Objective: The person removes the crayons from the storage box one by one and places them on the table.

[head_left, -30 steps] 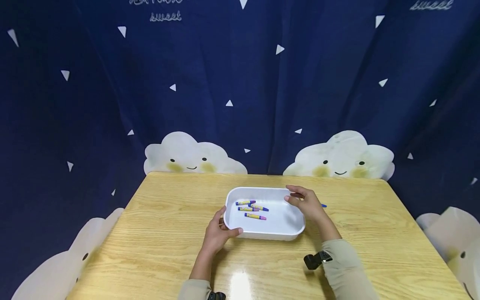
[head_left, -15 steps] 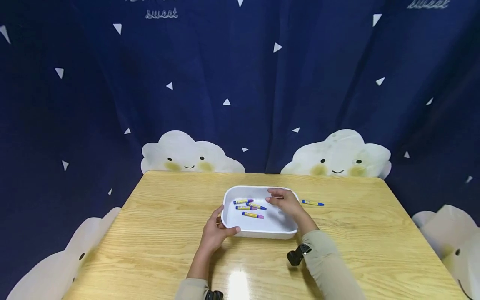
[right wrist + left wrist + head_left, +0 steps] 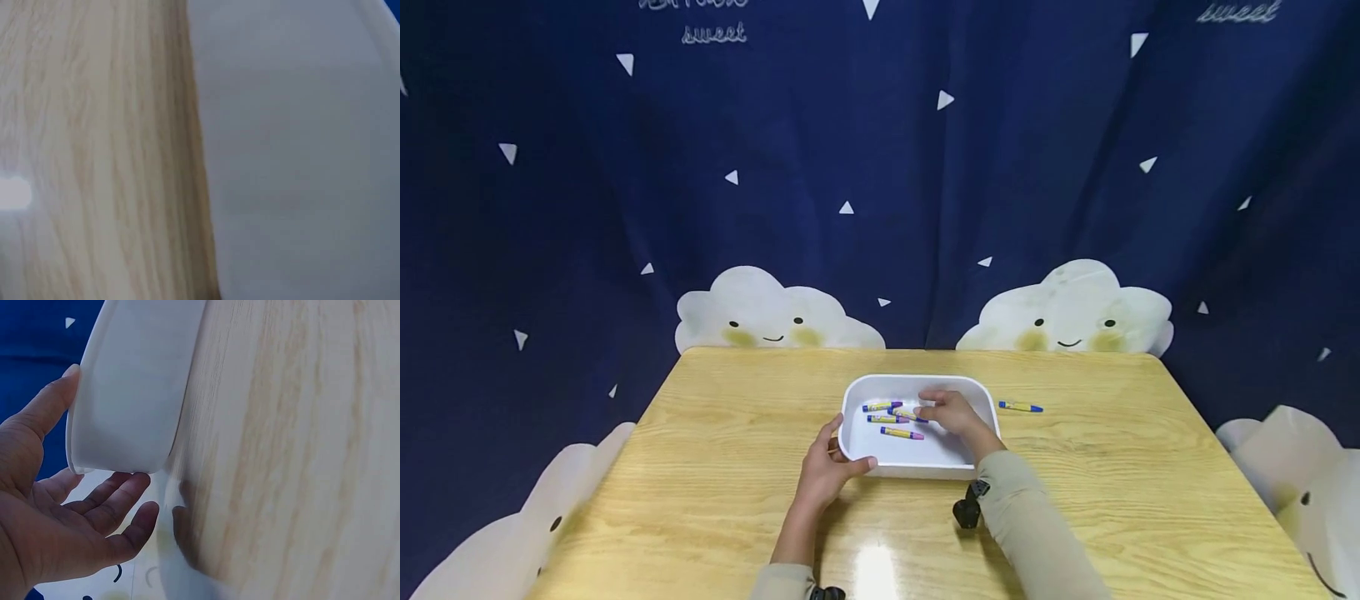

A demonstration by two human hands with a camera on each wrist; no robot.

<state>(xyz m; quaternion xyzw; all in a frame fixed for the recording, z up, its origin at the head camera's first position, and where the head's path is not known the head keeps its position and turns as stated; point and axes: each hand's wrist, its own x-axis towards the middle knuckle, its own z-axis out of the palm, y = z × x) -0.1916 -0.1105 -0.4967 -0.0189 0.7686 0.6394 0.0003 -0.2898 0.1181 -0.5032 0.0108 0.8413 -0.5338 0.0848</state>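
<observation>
Inside the white plastic tray [image 3: 925, 453], a yellow-wrapped crayon [image 3: 904, 413] lies lengthwise left to right, its right end slanting nearer the person. The right hand [image 3: 952, 412] reaches down over that end, palm down; whether it pinches the crayon, I cannot tell. The left hand [image 3: 823, 477] grips the tray's near-left corner; only the left wrist view shows its fingertips [image 3: 139, 481] under the end wall.

White, round-cornered tray [image 3: 917, 471] at left hand [image 3: 826, 473]; yellow-labelled, blue-and-purple-ended crayons [image 3: 898, 433] near right hand [image 3: 951, 412]; yellow-brown, grained wooden table [image 3: 730, 450] beneath.
</observation>
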